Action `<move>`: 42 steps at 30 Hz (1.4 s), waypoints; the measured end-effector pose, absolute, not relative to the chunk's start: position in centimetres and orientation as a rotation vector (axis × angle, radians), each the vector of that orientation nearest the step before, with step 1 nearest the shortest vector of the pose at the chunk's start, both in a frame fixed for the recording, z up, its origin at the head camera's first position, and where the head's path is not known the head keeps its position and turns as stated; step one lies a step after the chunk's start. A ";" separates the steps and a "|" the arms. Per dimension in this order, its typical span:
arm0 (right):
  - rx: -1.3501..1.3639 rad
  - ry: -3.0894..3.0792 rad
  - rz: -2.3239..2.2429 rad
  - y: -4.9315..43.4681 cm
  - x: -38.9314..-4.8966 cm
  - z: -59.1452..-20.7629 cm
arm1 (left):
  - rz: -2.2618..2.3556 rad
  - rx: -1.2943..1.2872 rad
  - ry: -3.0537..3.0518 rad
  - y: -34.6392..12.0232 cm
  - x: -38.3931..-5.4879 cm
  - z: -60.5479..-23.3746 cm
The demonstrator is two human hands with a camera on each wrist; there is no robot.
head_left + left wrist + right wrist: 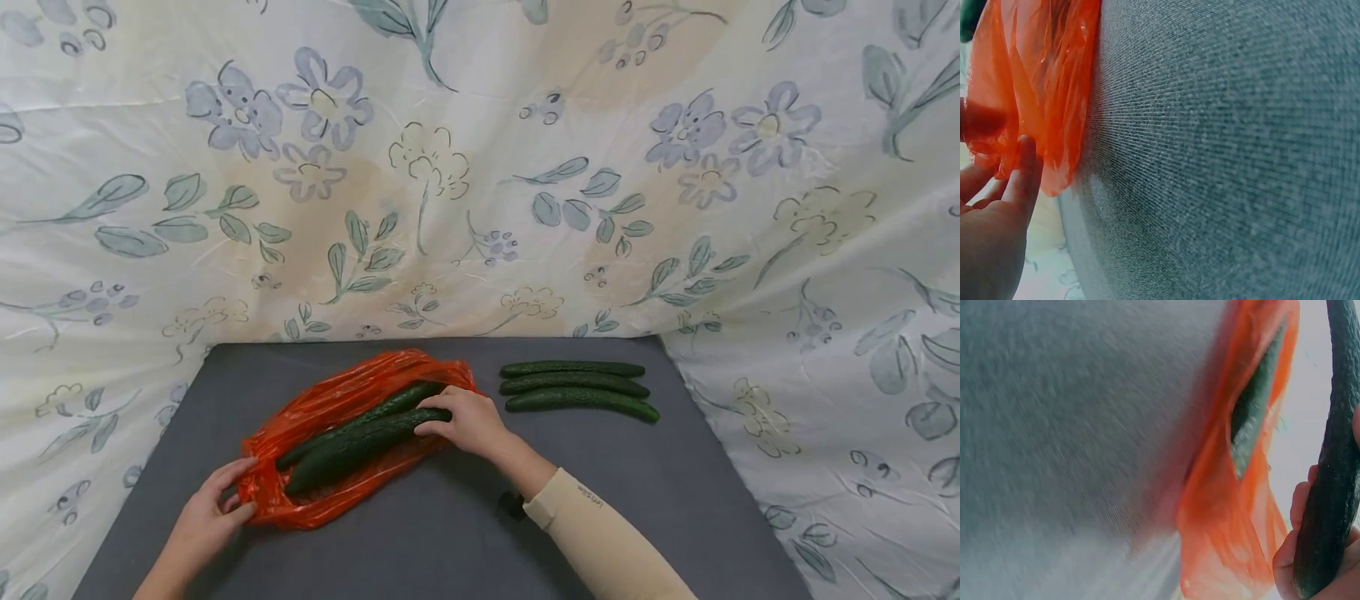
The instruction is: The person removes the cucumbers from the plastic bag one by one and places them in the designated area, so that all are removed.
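Note:
A crinkled red-orange plastic bag (341, 385) lies on the left part of the table. My right hand (472, 423) grips a dark green cucumber (352, 447) by its right end, its length slanting over the bag's opening. In the right wrist view, fingers and thumb wrap the lower end of this cucumber (1334, 462), which is raised beside the bag. A second cucumber (393, 403) lies within the bag, partly covered by the plastic. At the bag's left end, my left hand (206, 512) pinches the edge; the left wrist view has its fingertips on the thin plastic (1029, 94).
Three more cucumbers (573, 384) lie side by side at the back right of the dark grey table (615, 492). A white floral cloth (480, 167) hangs behind the table and along its sides.

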State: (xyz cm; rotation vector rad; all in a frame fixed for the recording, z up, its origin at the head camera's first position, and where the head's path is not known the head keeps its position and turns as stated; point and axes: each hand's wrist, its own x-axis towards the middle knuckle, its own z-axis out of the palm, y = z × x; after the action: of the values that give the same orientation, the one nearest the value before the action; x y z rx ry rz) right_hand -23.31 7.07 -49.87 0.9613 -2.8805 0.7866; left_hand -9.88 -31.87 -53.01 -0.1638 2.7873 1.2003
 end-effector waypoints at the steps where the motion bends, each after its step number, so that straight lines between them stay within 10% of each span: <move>1: 0.956 -2.871 0.803 7.3 -23.4 -49.6 | 1.197 -0.156 2.796 -31.9 -9.9 -53.0; 42: 0.291 -2.920 0.958 29.3 -23.2 -49.1 | 1.243 -0.205 2.732 -32.0 -10.1 -53.5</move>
State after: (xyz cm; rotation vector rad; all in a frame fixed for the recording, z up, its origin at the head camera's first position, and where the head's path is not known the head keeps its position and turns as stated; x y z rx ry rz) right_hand -23.17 29.29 -49.06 0.2912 -2.9197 0.9583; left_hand -10.08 -32.01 -53.46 -0.2047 2.7320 1.2434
